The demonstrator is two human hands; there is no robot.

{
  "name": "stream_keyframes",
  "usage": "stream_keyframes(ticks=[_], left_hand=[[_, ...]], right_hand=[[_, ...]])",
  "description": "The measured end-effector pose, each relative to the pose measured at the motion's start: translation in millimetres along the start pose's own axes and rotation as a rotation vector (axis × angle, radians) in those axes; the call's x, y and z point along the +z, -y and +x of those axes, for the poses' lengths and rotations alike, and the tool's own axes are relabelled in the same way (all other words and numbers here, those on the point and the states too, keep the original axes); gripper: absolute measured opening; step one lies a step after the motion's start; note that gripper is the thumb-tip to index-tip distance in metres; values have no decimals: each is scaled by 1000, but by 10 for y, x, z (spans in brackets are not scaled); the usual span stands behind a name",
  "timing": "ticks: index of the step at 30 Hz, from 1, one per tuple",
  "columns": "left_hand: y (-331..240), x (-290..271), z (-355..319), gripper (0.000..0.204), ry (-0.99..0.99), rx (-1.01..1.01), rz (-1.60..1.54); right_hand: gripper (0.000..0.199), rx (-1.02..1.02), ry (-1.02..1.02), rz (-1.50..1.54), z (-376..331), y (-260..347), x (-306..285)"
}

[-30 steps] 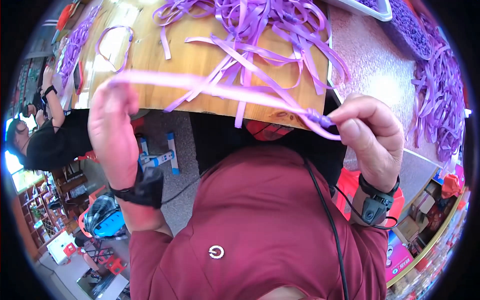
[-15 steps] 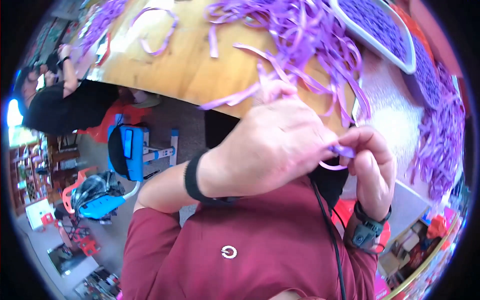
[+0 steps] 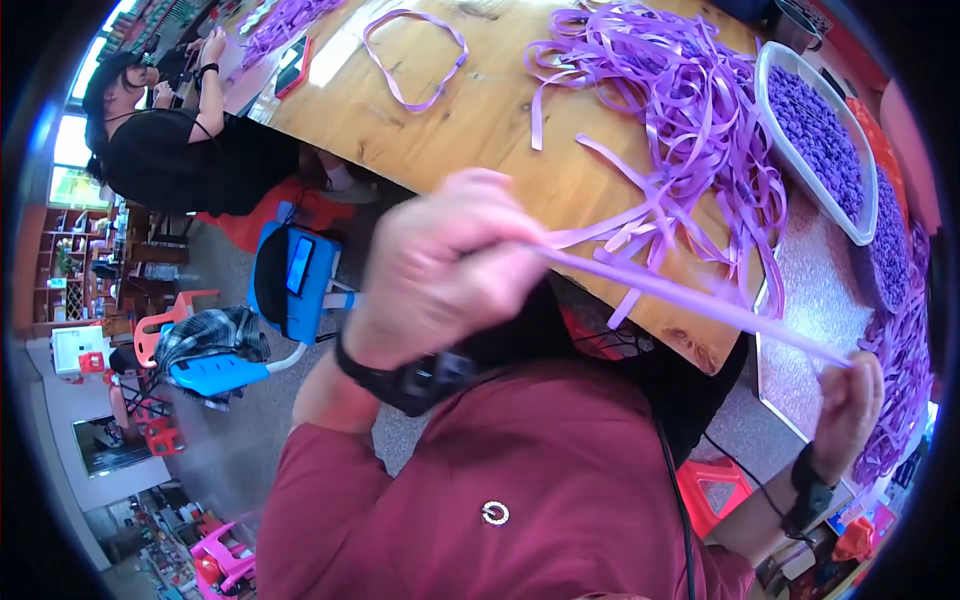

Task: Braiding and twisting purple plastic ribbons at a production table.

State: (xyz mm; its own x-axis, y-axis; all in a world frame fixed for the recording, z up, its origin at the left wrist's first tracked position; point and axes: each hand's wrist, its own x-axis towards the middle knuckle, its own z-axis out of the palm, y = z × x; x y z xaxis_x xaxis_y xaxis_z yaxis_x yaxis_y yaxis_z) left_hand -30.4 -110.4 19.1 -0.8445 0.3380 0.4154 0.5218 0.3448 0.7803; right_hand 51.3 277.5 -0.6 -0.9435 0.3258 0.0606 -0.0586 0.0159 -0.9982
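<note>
A purple ribbon (image 3: 690,297) is stretched taut in front of me between my two hands. My left hand (image 3: 450,265), blurred by motion, is closed on its left end near the table edge. Off to the right, the fingertips of my right hand (image 3: 850,410) pinch the other end. Loose purple ribbons (image 3: 690,120) lie in a tangled heap on the wooden table (image 3: 490,150), and some strands hang past its edge behind the stretched one. A single ribbon loop (image 3: 462,62) with a small darker spot on it lies apart to the left.
A white tub (image 3: 862,235) of small purple pieces stands at the right, with more ribbons (image 3: 900,370) beyond. A red-edged phone (image 3: 292,68) lies at the far left of the table. A person in black (image 3: 180,150) sits there. A blue chair (image 3: 300,270) stands on the floor.
My hands were close together over a small purple bunch. They have moved apart, the right one outward to the right, and the ribbon is now drawn straight between them. The view has shifted.
</note>
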Motion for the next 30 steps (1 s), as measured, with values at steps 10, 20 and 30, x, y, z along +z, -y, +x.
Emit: stream_keyframes(ticks=[10,20,30], left_hand=[[629,-951,-312,16,-713,-71,-822],[391,-500,-91,22,-807,-78,-1243],[439,-482,-13,26,-699,-237,-1713]], right_hand=[[18,-57,-131,306,-30,-322,-1361],[22,-150,120,1021,103,-367,-1055],[20,38,-133,1357,240,-656,-1234]])
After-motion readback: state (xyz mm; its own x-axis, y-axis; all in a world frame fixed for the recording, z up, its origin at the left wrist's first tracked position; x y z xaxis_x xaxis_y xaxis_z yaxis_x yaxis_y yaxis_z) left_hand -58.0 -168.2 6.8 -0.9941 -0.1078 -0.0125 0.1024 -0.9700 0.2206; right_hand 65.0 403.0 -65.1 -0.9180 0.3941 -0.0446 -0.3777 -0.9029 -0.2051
